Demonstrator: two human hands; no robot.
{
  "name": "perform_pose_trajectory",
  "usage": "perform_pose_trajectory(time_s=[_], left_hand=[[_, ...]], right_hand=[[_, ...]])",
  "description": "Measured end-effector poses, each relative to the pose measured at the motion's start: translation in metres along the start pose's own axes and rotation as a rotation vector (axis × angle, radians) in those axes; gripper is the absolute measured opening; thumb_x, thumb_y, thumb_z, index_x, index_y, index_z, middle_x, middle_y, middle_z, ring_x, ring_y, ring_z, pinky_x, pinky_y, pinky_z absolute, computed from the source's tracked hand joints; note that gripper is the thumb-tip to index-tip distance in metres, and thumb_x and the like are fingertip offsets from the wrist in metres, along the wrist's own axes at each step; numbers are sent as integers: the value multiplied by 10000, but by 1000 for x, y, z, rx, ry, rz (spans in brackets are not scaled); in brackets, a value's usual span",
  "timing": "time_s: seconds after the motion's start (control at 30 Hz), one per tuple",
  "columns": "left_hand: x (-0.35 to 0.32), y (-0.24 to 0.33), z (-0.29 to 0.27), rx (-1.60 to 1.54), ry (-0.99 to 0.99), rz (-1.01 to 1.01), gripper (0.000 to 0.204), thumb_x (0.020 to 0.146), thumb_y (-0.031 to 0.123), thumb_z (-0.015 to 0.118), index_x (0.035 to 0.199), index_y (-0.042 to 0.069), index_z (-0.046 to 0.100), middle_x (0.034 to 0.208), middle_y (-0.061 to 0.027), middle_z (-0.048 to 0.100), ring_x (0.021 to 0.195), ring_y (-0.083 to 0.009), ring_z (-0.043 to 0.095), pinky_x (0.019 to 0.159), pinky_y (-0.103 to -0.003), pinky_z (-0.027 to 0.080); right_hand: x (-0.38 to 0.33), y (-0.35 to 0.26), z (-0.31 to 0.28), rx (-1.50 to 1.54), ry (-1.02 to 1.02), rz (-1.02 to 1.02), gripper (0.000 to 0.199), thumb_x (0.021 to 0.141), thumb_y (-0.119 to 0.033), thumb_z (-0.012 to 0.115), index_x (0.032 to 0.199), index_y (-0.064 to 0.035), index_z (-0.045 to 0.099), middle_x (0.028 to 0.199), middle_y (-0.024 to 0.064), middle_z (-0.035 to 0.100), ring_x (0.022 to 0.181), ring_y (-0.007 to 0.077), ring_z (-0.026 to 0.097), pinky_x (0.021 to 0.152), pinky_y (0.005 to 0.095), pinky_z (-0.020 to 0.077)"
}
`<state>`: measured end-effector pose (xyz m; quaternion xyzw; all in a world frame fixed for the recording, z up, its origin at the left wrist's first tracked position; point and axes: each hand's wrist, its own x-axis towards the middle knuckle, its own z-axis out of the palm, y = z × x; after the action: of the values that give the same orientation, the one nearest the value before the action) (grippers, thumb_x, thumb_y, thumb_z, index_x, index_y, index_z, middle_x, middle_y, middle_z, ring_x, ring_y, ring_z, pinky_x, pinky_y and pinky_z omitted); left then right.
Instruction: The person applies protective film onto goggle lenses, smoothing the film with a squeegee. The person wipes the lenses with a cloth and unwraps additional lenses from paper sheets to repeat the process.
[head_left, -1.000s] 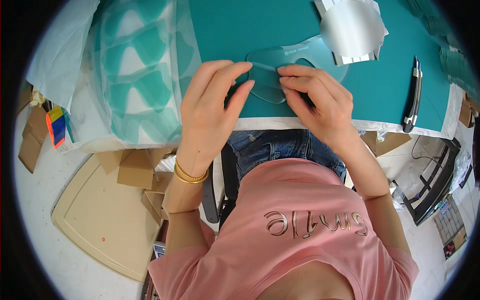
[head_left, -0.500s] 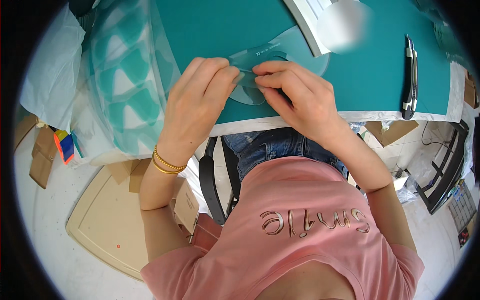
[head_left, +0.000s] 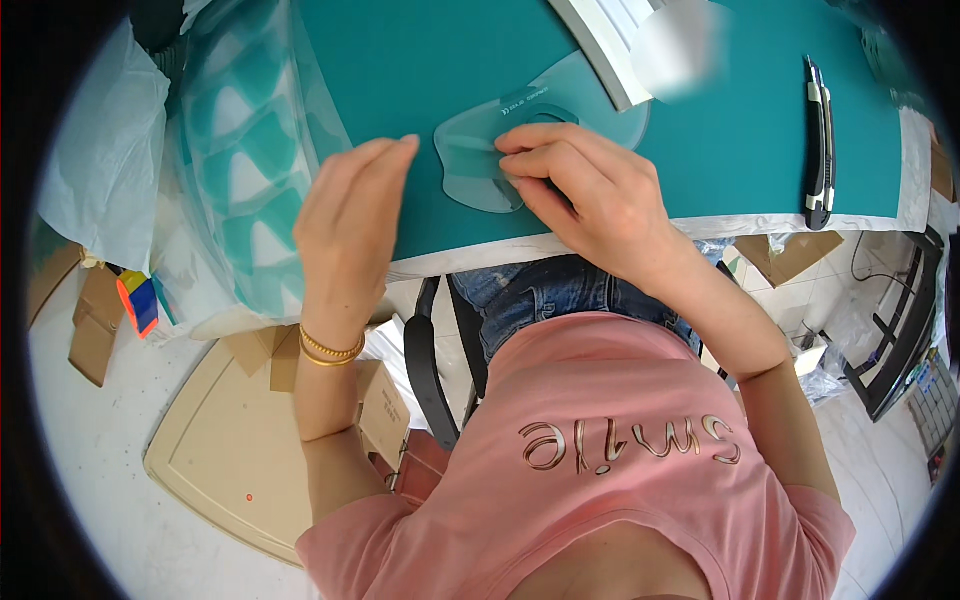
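A clear plastic visor lens (head_left: 468, 150) with a curved outline and small print lies on the green mat near its front edge. My right hand (head_left: 595, 195) rests over the lens, its thumb and fingertips pinched together at the lens's middle. To the left of the lens, apart from it, my left hand (head_left: 350, 215) is raised with its fingers pressed together. Whether a thin piece sits in the left fingers cannot be made out. Gold bracelets circle the left wrist.
Overlapping clear lenses (head_left: 250, 165) in plastic lie along the mat's left side. A white channel-shaped strip (head_left: 600, 50) reaches in at the back, beside a blurred pale round patch. A black utility knife (head_left: 820, 150) lies at the right of the green mat (head_left: 740, 150).
My left hand has moved left, away from the lens and the right fingertips. My right hand stays pinched at the lens. The view has shifted slightly.
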<state>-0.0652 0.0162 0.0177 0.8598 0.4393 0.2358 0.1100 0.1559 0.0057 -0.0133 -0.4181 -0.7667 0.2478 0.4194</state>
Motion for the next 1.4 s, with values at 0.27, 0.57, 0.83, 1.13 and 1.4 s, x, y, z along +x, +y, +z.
perform_pose_trajectory(time_s=[0.27,0.57,0.83,1.13,1.4], left_hand=[[-18,30,19,-86,240,-102,244,715,-100,745,937,-7,708,831,-88,657,700,-209,621,593,-298,501],[-27,32,29,-107,251,-120,209,729,-91,751,921,-18,714,829,-102,669,708,-219,630,605,-296,506],[-27,30,39,-135,318,-69,283,672,-91,752,933,-3,688,858,-87,640,711,-238,625,593,-306,509],[-29,31,45,-120,373,-97,269,669,-87,751,917,0,690,868,-91,642,716,-243,626,596,-315,510],[-18,32,39,-111,381,-21,272,669,-92,744,920,-7,684,875,-95,636,724,-249,626,601,-319,512]], right_hand=[[1,-1,-1,-22,-17,-38,158,737,6,716,856,-19,614,970,82,655,802,251,661,657,326,557],[46,-7,-59,-392,-20,135,253,812,-228,736,907,-18,633,929,162,645,846,327,618,686,416,496],[76,6,-74,-644,-176,463,750,753,-308,790,1275,84,422,1131,279,552,1065,430,516,915,432,441],[92,-26,-58,-334,-357,450,335,888,-273,667,851,13,496,713,265,573,747,459,575,610,470,420],[106,-12,-43,-228,-555,199,336,904,-289,637,904,35,548,754,294,595,775,467,594,640,491,445]])
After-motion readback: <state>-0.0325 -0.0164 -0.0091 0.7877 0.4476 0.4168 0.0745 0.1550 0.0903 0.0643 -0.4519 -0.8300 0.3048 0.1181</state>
